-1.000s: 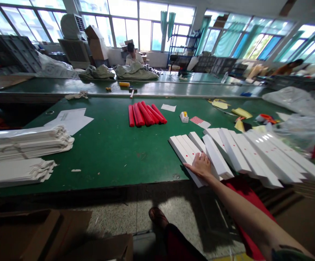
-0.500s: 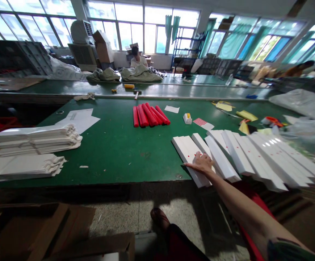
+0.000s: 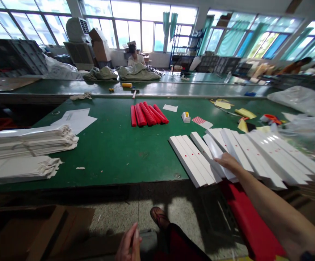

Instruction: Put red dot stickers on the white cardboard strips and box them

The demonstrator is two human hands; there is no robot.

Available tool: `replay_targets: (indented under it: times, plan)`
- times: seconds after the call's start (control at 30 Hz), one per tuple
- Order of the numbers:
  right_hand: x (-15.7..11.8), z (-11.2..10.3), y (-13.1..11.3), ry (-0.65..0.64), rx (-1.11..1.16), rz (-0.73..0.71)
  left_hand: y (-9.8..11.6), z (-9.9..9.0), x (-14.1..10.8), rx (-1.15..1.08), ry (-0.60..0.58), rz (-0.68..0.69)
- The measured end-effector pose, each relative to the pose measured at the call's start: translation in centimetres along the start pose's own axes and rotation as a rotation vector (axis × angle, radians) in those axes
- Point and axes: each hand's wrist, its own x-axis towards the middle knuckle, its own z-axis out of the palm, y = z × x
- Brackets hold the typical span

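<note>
Long white boxes with small red dots (image 3: pixel 192 157) lie side by side at the right of the green table (image 3: pixel 114 152). My right hand (image 3: pixel 226 162) is closed on the near part of one white box (image 3: pixel 214 148), thumb pointing left. Low in the view, below the table edge, my left hand (image 3: pixel 129 243) has its fingers close together; whether it holds anything is not visible. Red ribbed bundles (image 3: pixel 148 114) lie at the middle of the table.
Stacks of flat white cartons (image 3: pixel 32 141) lie at the left. A tape dispenser (image 3: pixel 185 117), paper sheets (image 3: pixel 77 120) and clear plastic bags (image 3: pixel 301 103) are on the table. Open cardboard boxes (image 3: pixel 76 232) stand below. A person (image 3: pixel 135 57) sits far back.
My right hand has moved right, from the leftmost white boxes to another one. My left hand has come into view at the bottom. The leftmost boxes now lie uncovered.
</note>
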Motion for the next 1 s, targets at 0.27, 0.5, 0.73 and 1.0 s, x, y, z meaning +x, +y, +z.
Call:
replay_targets:
  times: [0.27, 0.5, 0.73, 1.0]
  plan:
    - [-4.1, 0.6, -4.4, 0.128, -0.016, -0.160, -0.1, 1.7, 0.1, 0.006, -0.234, 0.055]
    - [-11.5, 6.4, -15.5, 0.228, -0.184, -0.418, 4.2, 4.7, 2.4, 0.098, -0.377, 0.275]
    - [-10.9, 7.4, -16.7, 0.264, -0.227, -0.529, 5.2, 8.2, 3.8, 0.126, -0.427, 0.238]
    - [-0.6, 5.5, -7.4, 0.252, -0.019, -0.453, 10.6, 19.1, 6.6, 0.126, -0.564, 0.169]
